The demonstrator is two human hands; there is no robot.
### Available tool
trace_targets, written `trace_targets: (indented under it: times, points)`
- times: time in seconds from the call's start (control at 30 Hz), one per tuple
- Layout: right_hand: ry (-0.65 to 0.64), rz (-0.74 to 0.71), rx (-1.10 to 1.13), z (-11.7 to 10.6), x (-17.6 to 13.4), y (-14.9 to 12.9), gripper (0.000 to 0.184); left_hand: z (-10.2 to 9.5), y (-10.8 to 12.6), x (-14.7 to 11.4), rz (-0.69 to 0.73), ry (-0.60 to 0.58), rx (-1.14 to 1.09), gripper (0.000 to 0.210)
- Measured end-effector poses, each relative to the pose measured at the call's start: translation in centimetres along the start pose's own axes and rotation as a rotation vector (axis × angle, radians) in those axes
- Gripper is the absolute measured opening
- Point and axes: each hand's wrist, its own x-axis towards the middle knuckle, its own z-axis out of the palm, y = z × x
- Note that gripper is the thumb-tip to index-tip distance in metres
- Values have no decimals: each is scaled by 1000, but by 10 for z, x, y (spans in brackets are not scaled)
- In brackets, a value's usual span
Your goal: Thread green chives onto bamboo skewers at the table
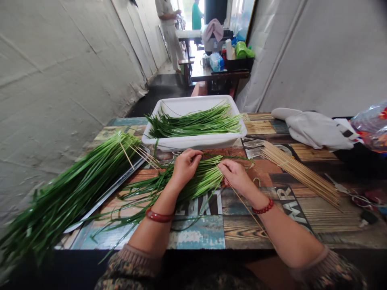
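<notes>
A loose pile of garlic chives [208, 173] lies on the table under my hands, pale stems pointing right. My left hand [186, 165] is over the pile with thumb and fingers pinched together; what is between them, if anything, is hidden. At the stem ends, my right hand [234, 175] is closed on a thin bamboo skewer [246, 205], which slants down toward the table's front edge. To the left, skewered garlic chives [81, 177] rest on a metal tray [99, 205], their leaves hanging past the edge. Several skewer ends [146, 156] stick out of them.
Behind the pile stands a white plastic tub [193, 143] holding more chives. On the right lie a bundle of bamboo skewers [302, 173], a pale cloth cap [317, 129] and a cable [359, 197]. Farther back are a cluttered table [202, 72] and two people.
</notes>
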Motion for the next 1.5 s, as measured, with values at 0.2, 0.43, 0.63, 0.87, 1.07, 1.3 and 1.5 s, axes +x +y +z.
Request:
trace_targets:
  times: [0.2,0.43,0.63,0.87,1.07,1.3,1.5]
  points:
    - [51,-20,-35,2,2,1,26,8,-3,4,151,-137,379,21]
    - [81,-49,-106,2,7,8,24,12,9,3,143,-175,566,15]
    - [96,-83,-114,3,5,2,25,10,17,7,144,-191,612,15]
    - [111,-94,-138,0,1,-9,25,14,26,18,221,-353,672,16]
    - [131,-106,-128,1,1,-11,25,15,20,24,147,-246,356,10]
    - [172,-139,-59,4,-4,-16,27,5,35,19,-147,-125,-357,17]
    - [205,-222,-2,4,-11,-22,29,12,53,4,-253,-112,-406,19]
